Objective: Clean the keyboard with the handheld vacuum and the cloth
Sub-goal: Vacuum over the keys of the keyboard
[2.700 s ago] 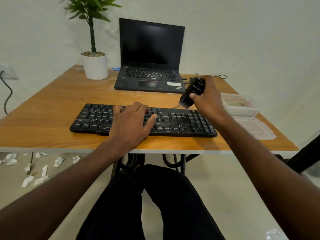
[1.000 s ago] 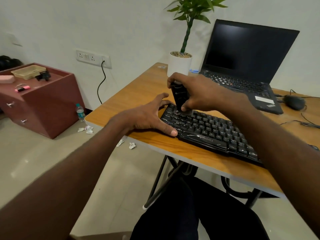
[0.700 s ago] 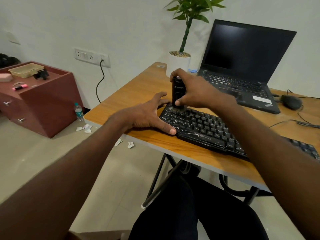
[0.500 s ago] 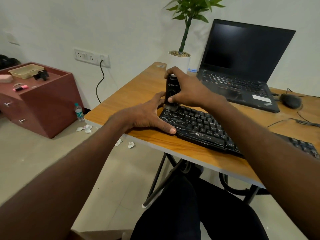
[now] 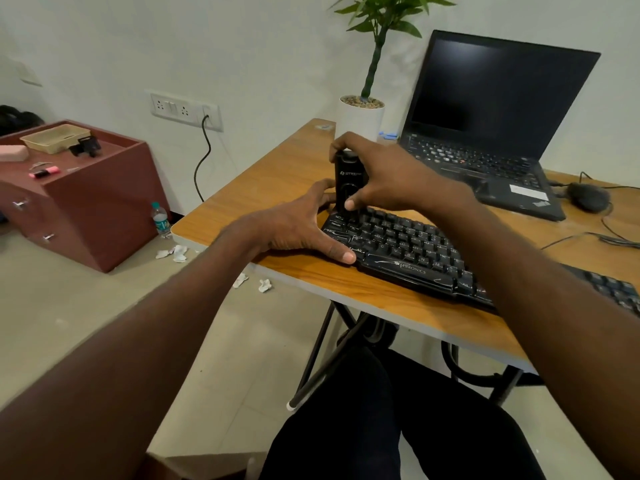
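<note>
My right hand [image 5: 388, 174] is wrapped around the handheld vacuum [image 5: 349, 183], fingers over the top and thumb pressed on its front, holding it upright with the nozzle end down on the far-left corner keys of the keyboard [image 5: 408, 249]. My left hand [image 5: 298, 226] sits just left of that, fingers spread flat and relaxed, bracing the keyboard's left end; the thumb rests on the near edge and the fingertips reach up beside the vacuum's base. The keyboard runs off to the right under my right forearm, lying on the wooden table [image 5: 277, 174].

Beyond my right hand there's a white plant pot [image 5: 360, 119], and right of that an open laptop [image 5: 491, 126] with a dark screen. Further right, a mouse [image 5: 588, 196] with its cable. Way off left of my left hand is a reddish cabinet [image 5: 86, 199], a small water bottle [image 5: 160, 220] on the floor next to it, and some crumpled paper scraps [image 5: 175, 252]. Can't spot the cloth from here.
</note>
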The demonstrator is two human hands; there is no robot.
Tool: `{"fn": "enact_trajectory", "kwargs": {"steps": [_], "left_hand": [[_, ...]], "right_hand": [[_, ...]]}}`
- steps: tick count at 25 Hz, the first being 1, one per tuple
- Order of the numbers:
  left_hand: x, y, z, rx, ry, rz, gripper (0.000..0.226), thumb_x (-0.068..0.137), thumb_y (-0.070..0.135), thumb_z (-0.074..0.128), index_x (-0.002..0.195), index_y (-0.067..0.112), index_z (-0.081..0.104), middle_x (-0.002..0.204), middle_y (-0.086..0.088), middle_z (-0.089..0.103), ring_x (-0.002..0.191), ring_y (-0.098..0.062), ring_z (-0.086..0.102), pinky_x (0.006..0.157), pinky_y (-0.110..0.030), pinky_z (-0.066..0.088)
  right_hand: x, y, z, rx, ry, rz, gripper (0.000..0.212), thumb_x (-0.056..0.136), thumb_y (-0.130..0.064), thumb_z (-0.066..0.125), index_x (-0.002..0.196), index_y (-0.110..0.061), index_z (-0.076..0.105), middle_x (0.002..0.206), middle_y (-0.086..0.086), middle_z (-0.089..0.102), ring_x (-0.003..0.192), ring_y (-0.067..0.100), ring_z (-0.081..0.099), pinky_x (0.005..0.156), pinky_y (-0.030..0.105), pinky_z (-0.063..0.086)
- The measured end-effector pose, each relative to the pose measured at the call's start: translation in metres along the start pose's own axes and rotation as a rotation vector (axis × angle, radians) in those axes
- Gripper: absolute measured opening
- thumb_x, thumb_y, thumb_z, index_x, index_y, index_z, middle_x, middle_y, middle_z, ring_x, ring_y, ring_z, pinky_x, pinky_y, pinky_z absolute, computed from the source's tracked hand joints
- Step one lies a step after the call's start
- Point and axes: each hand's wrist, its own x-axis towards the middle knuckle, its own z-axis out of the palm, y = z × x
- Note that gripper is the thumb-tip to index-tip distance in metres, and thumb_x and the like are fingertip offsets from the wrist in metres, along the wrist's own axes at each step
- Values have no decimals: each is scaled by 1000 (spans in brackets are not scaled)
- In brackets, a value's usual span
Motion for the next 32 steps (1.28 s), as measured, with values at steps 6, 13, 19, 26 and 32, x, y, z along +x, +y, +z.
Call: {"fn": "enact_trajectory", "kwargs": {"steps": [6, 13, 19, 26, 32], "left_hand": [[0, -1, 0, -25, -7, -5, 147, 50, 58, 103, 161, 50, 7, 168, 13, 33, 149, -18, 39, 124, -49, 35], [1, -2, 0, -37, -16, -4, 148, 46, 60, 103, 161, 50, 9, 167, 17, 33, 146, -14, 42, 123, -45, 38], [1, -2, 0, -29, -24, 2, 146, 46, 61, 103, 159, 50, 12, 165, 17, 34, 143, -15, 43, 121, -44, 40], [1, -2, 0, -30, -18, -6, 142, 48, 59, 102, 158, 51, 13, 159, 19, 36, 142, -15, 43, 120, -42, 40], [1, 0, 0, -13, -20, -1, 143, 48, 59, 101, 160, 48, 12, 162, 15, 34, 145, -15, 40, 122, -43, 38]], "right_hand": [[-8, 6, -10, -125, -39, 82, 75, 75, -21, 87, 133, -40, 44, 134, 6, 58, 120, 31, 57, 91, 54, 56], [-30, 8, -9, -89, 15, 90, 75, 74, -19, 88, 130, -42, 43, 130, 4, 60, 115, 30, 60, 88, 53, 59], [-40, 18, -12, -118, 85, 126, 72, 76, -21, 86, 131, -40, 43, 128, 5, 61, 112, 31, 62, 83, 47, 59], [-43, 25, -23, -74, 40, 212, 72, 77, -21, 86, 132, -40, 43, 133, 8, 59, 116, 33, 61, 89, 52, 58], [-63, 34, -39, -219, -101, 264, 76, 81, -14, 82, 140, -39, 41, 136, 10, 59, 120, 35, 58, 90, 51, 55]]}}
